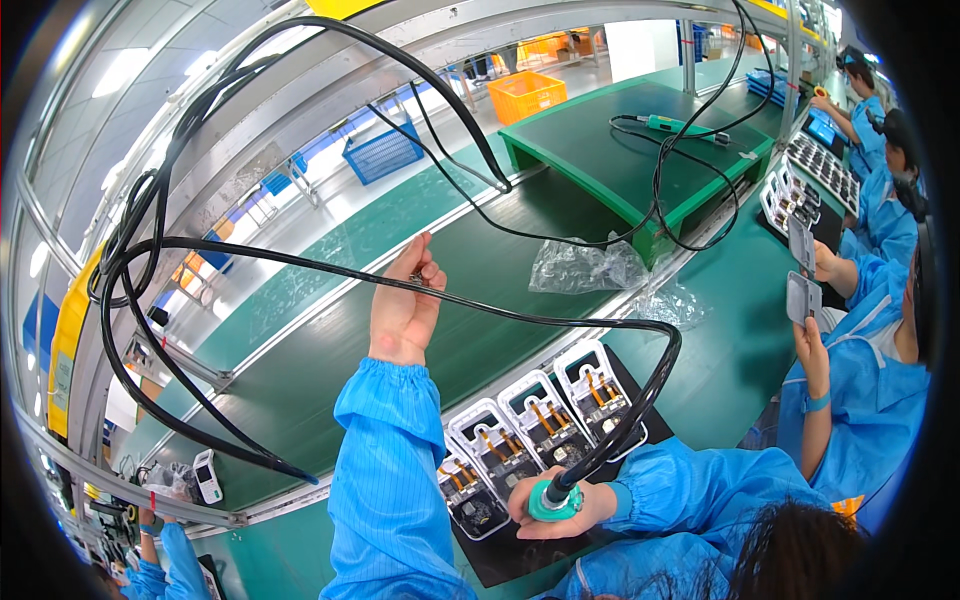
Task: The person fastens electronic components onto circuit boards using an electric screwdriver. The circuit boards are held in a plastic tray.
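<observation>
My left hand (405, 305) is raised over the green conveyor belt (300, 400), palm up with its fingers curled in. Small dark metallic bits show at the fingers, too small to name. My right hand (590, 508) is wrapped round the green-topped electric screwdriver (556, 498), its black cable running up from the top. Its tip is hidden below the hand. Beneath it, several white-framed device housings (548, 415) with orange ribbon cables and dark circuit parts stand in a row on a black mat (510, 565). The right hand covers part of the nearest housings.
The thick black cable (420, 288) loops from the left across my left wrist. A green stand (640, 150) holds another electric screwdriver (690, 130). Clear plastic bags (585, 265) lie beside it. At right, co-workers in blue sleeves (860, 385) handle grey parts (803, 298).
</observation>
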{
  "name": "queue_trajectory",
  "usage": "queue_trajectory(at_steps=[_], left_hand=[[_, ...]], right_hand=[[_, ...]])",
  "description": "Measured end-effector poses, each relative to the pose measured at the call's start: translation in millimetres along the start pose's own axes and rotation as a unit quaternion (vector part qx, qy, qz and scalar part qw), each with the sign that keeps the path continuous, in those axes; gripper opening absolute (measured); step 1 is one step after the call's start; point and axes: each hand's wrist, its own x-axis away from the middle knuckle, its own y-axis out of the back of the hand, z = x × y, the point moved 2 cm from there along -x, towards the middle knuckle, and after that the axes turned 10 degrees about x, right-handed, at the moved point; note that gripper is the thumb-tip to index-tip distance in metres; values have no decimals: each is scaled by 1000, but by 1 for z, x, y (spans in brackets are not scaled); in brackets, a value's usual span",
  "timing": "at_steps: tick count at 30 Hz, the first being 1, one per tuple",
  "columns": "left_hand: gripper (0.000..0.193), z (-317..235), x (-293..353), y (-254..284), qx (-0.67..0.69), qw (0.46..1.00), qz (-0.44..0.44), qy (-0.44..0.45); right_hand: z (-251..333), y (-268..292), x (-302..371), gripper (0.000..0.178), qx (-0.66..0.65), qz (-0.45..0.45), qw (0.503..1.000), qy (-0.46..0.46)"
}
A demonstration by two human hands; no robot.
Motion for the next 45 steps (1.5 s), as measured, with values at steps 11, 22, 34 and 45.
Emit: queue_trajectory(at_steps=[11,22,34,45], left_hand=[[20,3,6,5,4,1000,-13,-5],[18,2,164,98,-144,986,-83,-15],[10,117,328,146,-213,948,-238,4],[15,108,327,149,-285,926,-237,-77]], right_hand=[[6,-1,2,21,9,-4,1000,-12],[35,22,4,24,-173,-60,977,-105],[37,-25,-59,28,-206,-34,976,60],[31,-43,-57,28,-307,-14,952,12]])
